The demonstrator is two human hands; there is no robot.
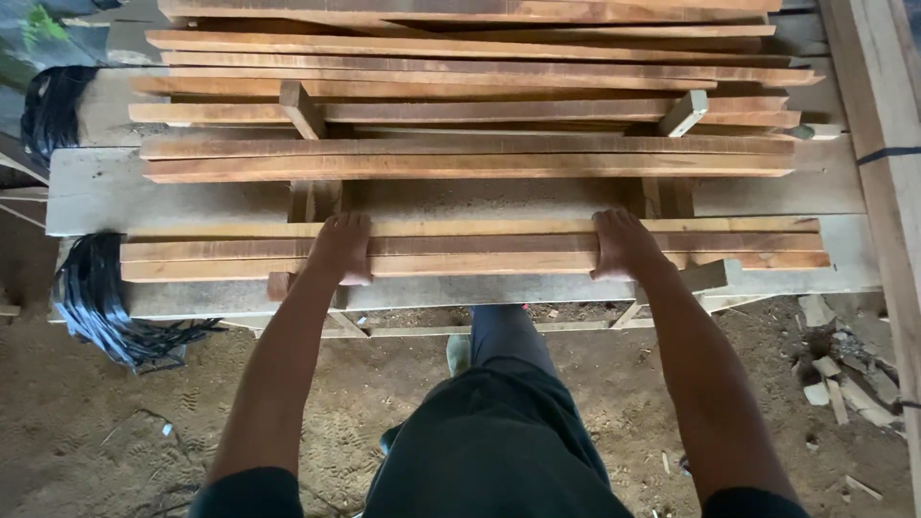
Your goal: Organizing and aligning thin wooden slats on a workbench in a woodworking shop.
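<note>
Wooden planks [475,247] under both palms | left hand [342,247] gripping near edge | right hand [622,245] likewise

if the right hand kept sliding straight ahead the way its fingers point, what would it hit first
The right hand lies on the nearest bundle of wooden slats, fingers pointing away from the person. Straight ahead comes a bare strip of pale bench board, then probably the next stack of slats, though their height is unclear.
</note>
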